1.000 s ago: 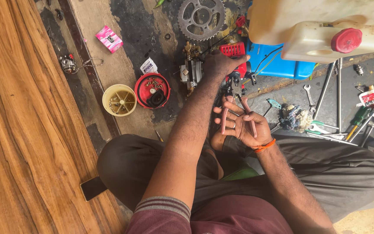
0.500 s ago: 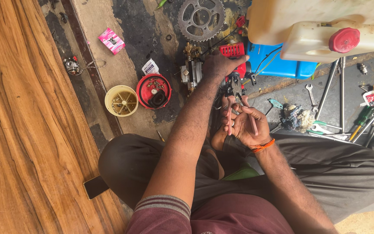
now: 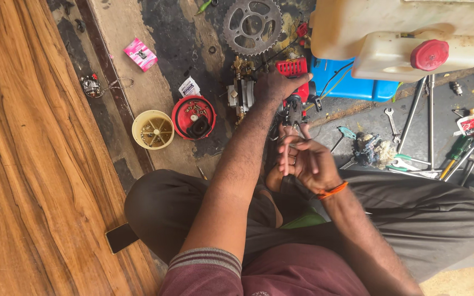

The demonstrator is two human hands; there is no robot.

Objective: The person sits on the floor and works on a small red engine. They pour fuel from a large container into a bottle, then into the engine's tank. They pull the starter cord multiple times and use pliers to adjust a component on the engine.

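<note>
The small red and black engine point(image 3: 294, 90) lies on the dirty floor point(image 3: 193, 33) in front of the seated person, partly stripped, with loose parts in a red lid point(image 3: 193, 117) and a yellow cup point(image 3: 152, 129) beside it, so the work looks midway. The left hand point(image 3: 272, 86) rests closed over its top; the right hand point(image 3: 305, 159) holds a thin tool, fingers curled, just below. Compared with a second ago, the right hand has drawn its fingers in closer, and the left remains on the engine.
</note>
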